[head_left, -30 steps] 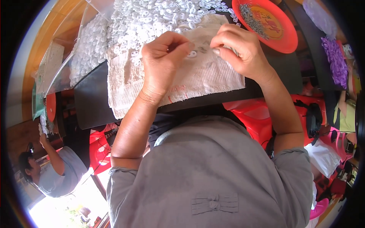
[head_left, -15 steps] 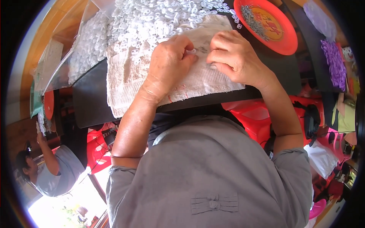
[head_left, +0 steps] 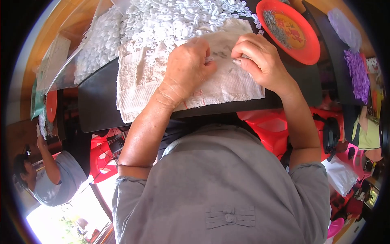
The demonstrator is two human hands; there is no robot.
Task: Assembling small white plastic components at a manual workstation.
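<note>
Over a beige cloth (head_left: 142,91) on the dark table, my left hand (head_left: 186,65) is closed, pinching a small white plastic piece (head_left: 209,59) between thumb and forefinger. My right hand (head_left: 262,61) is a short way to the right, with thumb and fingers pressed together. Something small may be between its fingertips, but I cannot make it out. Beyond my hands a large heap of white oval plastic pieces with holes (head_left: 170,22) covers the cloth's far part. Thin grey metal pins (head_left: 276,30) lie in a red oval plate (head_left: 310,55) to the far right.
A clear container (head_left: 67,67) with more white pieces stands at the left. On a dark surface at the right lie purple pieces (head_left: 357,77) and a pale bag (head_left: 345,30). Red stools (head_left: 264,126) stand below the table. Another person (head_left: 57,179) sits at the left.
My right hand has moved right, away from my left, so the gap between them is wider. My left hand keeps its pinch. The whole view has shifted slightly.
</note>
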